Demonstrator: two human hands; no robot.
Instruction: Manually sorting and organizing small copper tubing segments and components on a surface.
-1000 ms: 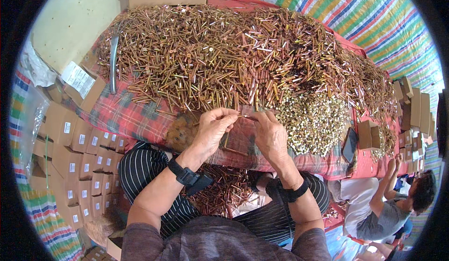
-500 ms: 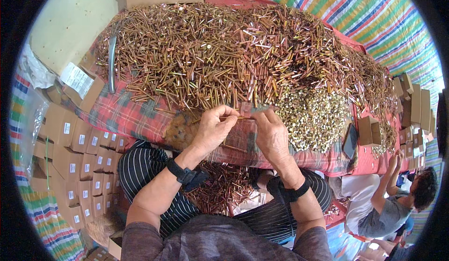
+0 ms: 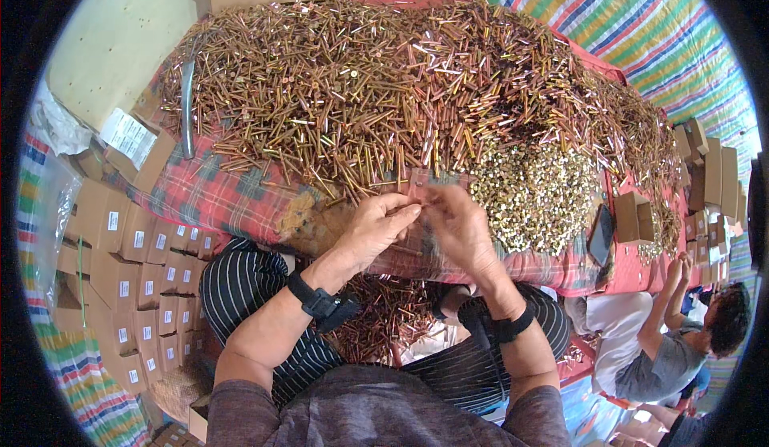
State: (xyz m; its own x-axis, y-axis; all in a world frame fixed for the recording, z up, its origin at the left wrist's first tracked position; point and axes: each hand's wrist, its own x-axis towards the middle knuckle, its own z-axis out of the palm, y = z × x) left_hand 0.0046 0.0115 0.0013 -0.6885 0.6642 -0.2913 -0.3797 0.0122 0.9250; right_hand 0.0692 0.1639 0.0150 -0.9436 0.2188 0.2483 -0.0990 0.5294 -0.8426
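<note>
My left hand (image 3: 375, 227) is closed in a pinch at the near edge of the table's plaid cloth (image 3: 204, 187). Its fingers hold a thin copper-coloured rod, now mostly hidden by the fingers. My right hand (image 3: 463, 227) meets it fingertip to fingertip; motion smears its fingers, so their grip is unclear. Beyond both hands spreads a wide heap of long copper-coloured metal rods (image 3: 344, 102), some with heads like bolts. Close to the right hand, on its right, lies a mound of small shiny gold-coloured metal pieces (image 3: 533, 199).
More copper-coloured rods (image 3: 375, 323) lie below, between my legs. Labelled cardboard boxes (image 3: 148, 275) are stacked at left. A curved metal bar (image 3: 188, 110) rests at the heap's left end. A dark phone-like slab (image 3: 600, 235) and an open carton (image 3: 634, 219) stand right. A person (image 3: 669, 359) sits at right.
My hands have come closer together, and the rod that showed between them is now mostly covered. The right hand has moved left and is blurred; the left shifted slightly right.
</note>
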